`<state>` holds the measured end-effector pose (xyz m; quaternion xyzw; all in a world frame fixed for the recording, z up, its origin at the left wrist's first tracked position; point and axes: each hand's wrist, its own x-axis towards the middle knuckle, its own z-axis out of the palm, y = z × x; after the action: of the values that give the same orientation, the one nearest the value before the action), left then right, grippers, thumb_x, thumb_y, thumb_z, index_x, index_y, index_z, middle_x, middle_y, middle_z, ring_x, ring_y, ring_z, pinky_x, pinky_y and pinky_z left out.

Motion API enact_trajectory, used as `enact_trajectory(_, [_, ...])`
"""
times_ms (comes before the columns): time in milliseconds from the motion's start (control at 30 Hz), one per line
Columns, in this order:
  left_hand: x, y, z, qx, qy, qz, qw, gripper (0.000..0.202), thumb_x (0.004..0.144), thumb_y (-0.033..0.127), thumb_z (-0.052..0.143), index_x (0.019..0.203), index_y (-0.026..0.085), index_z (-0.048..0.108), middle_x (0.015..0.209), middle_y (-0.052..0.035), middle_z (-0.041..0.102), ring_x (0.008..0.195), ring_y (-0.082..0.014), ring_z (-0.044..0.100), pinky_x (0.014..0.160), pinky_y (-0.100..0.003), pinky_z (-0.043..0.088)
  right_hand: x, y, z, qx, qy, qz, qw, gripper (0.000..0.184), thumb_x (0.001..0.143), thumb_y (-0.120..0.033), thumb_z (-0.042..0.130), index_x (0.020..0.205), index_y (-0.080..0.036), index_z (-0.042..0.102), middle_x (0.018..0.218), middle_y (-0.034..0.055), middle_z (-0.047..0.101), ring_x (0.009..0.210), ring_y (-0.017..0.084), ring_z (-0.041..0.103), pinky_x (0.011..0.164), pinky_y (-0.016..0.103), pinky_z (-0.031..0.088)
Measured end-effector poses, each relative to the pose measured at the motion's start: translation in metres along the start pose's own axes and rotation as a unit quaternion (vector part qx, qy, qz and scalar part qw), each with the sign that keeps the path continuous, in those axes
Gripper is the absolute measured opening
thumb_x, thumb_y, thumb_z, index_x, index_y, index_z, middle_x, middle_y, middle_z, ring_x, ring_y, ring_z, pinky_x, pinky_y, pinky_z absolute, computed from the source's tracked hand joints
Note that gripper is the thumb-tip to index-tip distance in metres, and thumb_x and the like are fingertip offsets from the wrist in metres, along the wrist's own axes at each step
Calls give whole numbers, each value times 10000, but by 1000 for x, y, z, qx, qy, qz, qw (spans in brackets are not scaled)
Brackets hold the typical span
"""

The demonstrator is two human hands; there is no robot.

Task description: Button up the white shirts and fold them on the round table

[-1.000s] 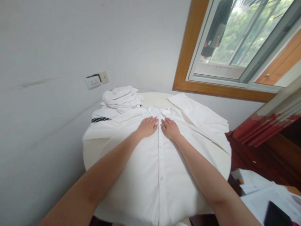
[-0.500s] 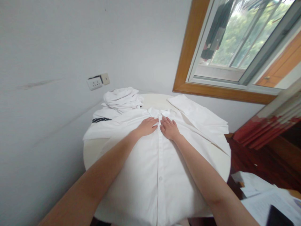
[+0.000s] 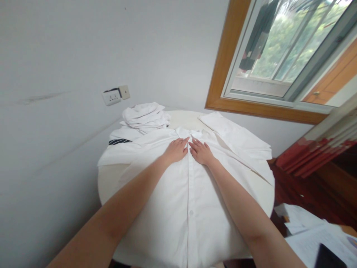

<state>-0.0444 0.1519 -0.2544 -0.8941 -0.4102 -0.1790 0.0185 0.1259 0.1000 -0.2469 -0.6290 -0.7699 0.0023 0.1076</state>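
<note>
A white button-up shirt (image 3: pixel 167 208) lies spread front side up over a round cream table (image 3: pixel 107 182), its collar toward the wall and its button strip running down the middle. My left hand (image 3: pixel 177 149) rests flat on the upper chest, just left of the strip, fingers stretched toward it. On the other side of the strip my right hand (image 3: pixel 200 152) lies flat with fingers slightly spread. Both palms touch the cloth and hold nothing. One sleeve reaches out to the left, and the right sleeve (image 3: pixel 237 136) extends along the table's right side.
A crumpled white cloth pile (image 3: pixel 146 116) sits at the back left, near a black striped piece (image 3: pixel 119 141). Behind are a wall socket (image 3: pixel 112 97) and a wood-framed window (image 3: pixel 213 98). Papers (image 3: pixel 320 242) and a dark object (image 3: pixel 330 257) lie at lower right, below a red-and-white curtain (image 3: pixel 309 156).
My left hand has shifted slightly right, its fingertips now at the button strip. My right hand stays nearly in place. The shirt looks the same.
</note>
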Motion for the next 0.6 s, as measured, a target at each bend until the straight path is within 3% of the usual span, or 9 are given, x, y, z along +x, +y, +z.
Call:
enact_trajectory(133, [-2,3,-2,34,6,9,999,466,925,264,358,1368,197,489,1439,-59,476,1336,-256,388,1117,-434,301,0,1,0,21,25,-3,999,480,972,-385,316,1415,-248,436,1519,43,361,1417,197,280,1150,459,204])
enact_trajectory(200, [-3,5,-4,46,24,14,999,463,920,267,367,1355,189,505,1466,-62,443,1349,-271,369,1114,-446,298,2,4,1,51,51,3,997,459,947,-326,374,1375,-199,482,1466,74,442,1371,187,364,1138,401,248])
enact_trajectory(267, [-4,5,-7,45,32,37,998,495,906,244,380,1388,169,462,1495,-69,401,1363,-249,354,1127,-423,285,4,10,3,90,77,28,993,448,911,-226,401,1334,-138,519,1384,97,532,1288,167,466,1103,308,306])
enact_trajectory(367, [-3,3,-8,26,-18,93,995,511,915,214,340,1417,156,415,1504,-71,389,1369,-172,363,1146,-336,257,6,17,3,112,97,85,985,451,868,-130,387,1283,-114,563,1304,98,598,1195,157,547,1046,246,358])
enact_trajectory(467, [-2,3,-7,12,-76,99,992,488,948,231,269,1401,166,439,1501,-68,392,1382,-146,352,1152,-312,240,4,18,3,81,96,121,985,421,863,-136,395,1224,-161,611,1287,85,612,1190,180,553,1041,284,367])
enact_trajectory(600, [-7,7,-6,3,-79,57,995,531,988,391,208,1434,180,405,1536,-79,319,1417,-196,296,1166,-380,216,-4,10,1,22,82,124,989,407,943,-311,368,1284,-227,575,1413,73,506,1342,234,402,1121,434,254])
